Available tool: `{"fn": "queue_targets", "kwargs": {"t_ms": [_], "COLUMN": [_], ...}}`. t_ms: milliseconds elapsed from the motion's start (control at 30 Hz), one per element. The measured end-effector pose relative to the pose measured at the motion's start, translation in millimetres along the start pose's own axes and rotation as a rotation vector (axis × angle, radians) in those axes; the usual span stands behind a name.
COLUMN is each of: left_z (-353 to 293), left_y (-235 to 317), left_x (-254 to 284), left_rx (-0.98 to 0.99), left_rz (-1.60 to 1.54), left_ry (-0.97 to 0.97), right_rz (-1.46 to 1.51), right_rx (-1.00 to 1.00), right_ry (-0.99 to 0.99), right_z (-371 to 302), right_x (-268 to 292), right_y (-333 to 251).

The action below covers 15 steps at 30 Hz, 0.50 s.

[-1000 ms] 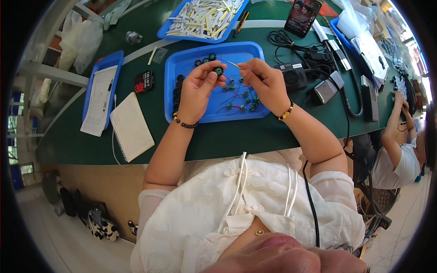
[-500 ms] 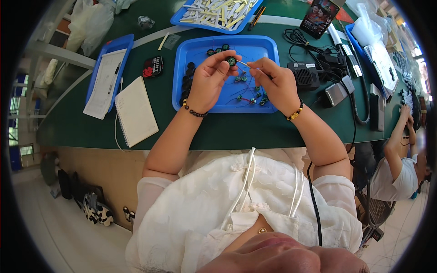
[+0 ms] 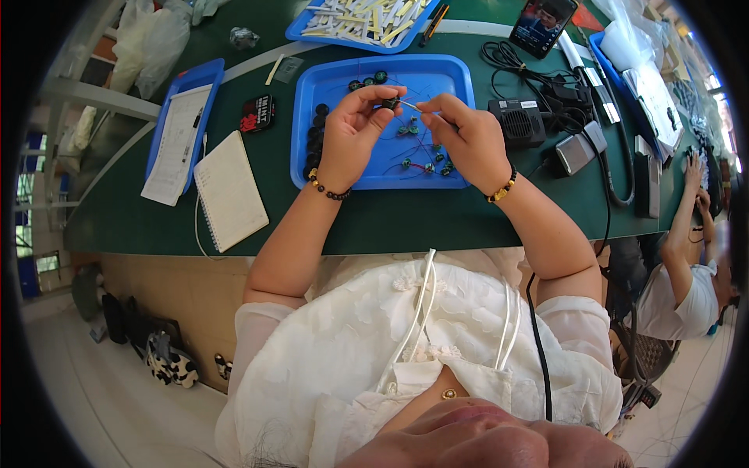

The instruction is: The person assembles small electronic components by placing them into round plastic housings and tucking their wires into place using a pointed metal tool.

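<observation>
Above a blue tray [image 3: 370, 170], my left hand [image 3: 349, 136] pinches a small round black part [image 3: 390, 103] between thumb and fingertips. My right hand [image 3: 470, 142] is closed on a thin pale stick-like tool [image 3: 409, 106], whose tip reaches the round part. Whether it is a rod or tweezers I cannot make out. Inside the tray, several small green circuit boards [image 3: 411, 127] with fine wires lie below my hands. Black round pieces [image 3: 315, 134] line the tray's left side, and more round parts [image 3: 381, 77] sit near its far edge.
Left of the tray lie a spiral notebook [image 3: 232, 193], a black and red tin [image 3: 257, 114] and a blue tray with papers [image 3: 175, 140]. A tray of pale strips [image 3: 363, 23] stands behind. At right are cables, a black speaker-like box [image 3: 518, 123] and a phone [image 3: 544, 25]. A co-worker [image 3: 686, 288] sits far right.
The round part has turned in my left fingers: its green face showed before, and now it appears more edge-on. Both hands stay nearly in place, and the whole view has shifted slightly.
</observation>
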<state>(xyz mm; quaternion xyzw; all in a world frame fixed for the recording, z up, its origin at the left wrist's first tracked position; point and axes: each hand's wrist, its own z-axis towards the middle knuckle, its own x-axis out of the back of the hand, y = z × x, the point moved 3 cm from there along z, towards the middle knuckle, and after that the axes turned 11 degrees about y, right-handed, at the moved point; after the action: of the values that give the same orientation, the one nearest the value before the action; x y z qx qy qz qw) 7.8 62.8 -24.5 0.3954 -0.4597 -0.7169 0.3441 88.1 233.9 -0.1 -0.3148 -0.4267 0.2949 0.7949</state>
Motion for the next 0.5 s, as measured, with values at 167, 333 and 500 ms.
{"fn": "queue_targets", "kwargs": {"t_ms": [167,333,500], "left_z": [-0.7,-0.8,0.6], "left_y": [0.6,1.9,-9.0], "left_x": [-0.6,-2.4,3.8], "left_rx": [-0.034,0.027,0.236], "left_rz": [0.043,0.077,-0.243], "left_ry": [-0.015,-0.001,-0.027], "right_rz": [-0.007,0.081,0.295], "right_rx": [-0.001,-0.100,-0.254], "right_ry": [-0.008,-0.064,-0.146], "right_z": [0.5,0.6,-0.7], "right_x": [-0.3,-0.9,-7.8], "right_y": [1.4,2.0,10.5]}}
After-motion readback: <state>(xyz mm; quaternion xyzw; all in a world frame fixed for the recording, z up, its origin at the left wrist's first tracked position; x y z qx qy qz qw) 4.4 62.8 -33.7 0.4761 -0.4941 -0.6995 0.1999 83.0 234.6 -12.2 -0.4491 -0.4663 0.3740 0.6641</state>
